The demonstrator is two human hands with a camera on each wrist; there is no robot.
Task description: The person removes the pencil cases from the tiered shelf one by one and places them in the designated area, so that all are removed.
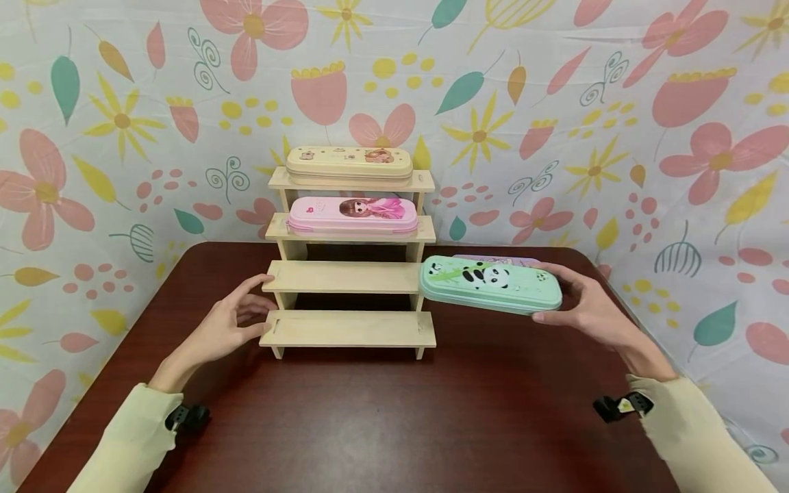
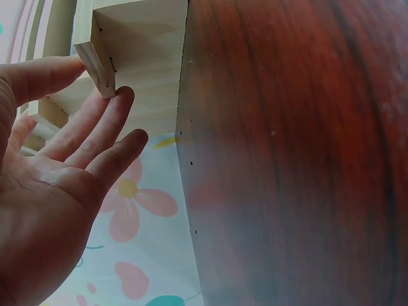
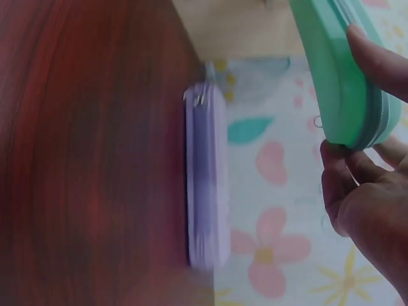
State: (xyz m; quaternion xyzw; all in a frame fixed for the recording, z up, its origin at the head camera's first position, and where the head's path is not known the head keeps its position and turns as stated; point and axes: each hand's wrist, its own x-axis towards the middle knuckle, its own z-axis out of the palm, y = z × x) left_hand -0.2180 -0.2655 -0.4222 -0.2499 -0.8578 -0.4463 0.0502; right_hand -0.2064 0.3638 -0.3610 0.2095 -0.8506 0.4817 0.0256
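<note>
In the head view my right hand [image 1: 582, 301] grips the right end of a mint-green pencil case [image 1: 487, 284] with a panda picture. The thumb lies along its near side and the fingers reach behind it. The case is held above the table, its left end beside the third shelf of a wooden stepped rack [image 1: 351, 329]. My left hand [image 1: 231, 318] holds the rack's left side, thumb at the bottom shelf and index finger at the shelf above. In the left wrist view, the board end [image 2: 95, 67] lies between thumb and fingers.
A cream pencil case [image 1: 351, 166] rests on the rack's top shelf, a pink one [image 1: 353, 216] on the second. Behind the mint-green case, a purple pencil case [image 3: 208, 178] stands on the dark red table [image 1: 382, 418] near the flowered backdrop [image 1: 481, 103].
</note>
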